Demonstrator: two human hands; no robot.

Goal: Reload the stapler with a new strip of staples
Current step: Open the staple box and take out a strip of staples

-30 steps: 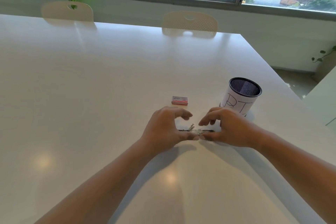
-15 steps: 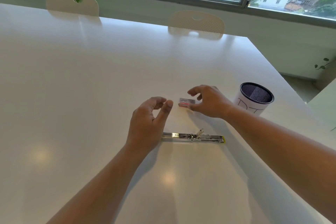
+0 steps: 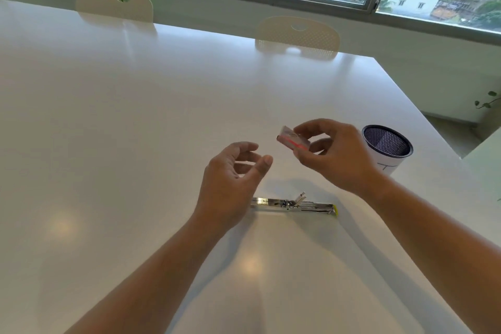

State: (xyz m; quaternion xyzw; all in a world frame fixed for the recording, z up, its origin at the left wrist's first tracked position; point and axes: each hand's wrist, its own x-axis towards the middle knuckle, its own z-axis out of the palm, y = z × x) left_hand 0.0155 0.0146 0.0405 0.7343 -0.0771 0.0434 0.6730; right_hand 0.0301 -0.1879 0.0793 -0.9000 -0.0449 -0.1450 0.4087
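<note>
The stapler point(image 3: 294, 203) lies opened out flat on the white table point(image 3: 108, 130), a thin metal bar with a yellow tip at its right end. My right hand point(image 3: 336, 154) holds a small pink-and-white staple box point(image 3: 291, 139) in the air above and behind the stapler, pinched between thumb and fingers. My left hand point(image 3: 233, 179) hovers just left of the box with its fingers curled apart and nothing in them. Its wrist covers the stapler's left end.
A black mesh pen cup point(image 3: 386, 148) wrapped in white paper stands to the right of my right hand. Two cream chairs point(image 3: 296, 35) are at the table's far edge. The table's right edge runs close past the cup.
Both hands let go of the opened stapler, which now lies on the table. My right hand reached to the staple box and lifted it off the table. My left hand rose beside it.
</note>
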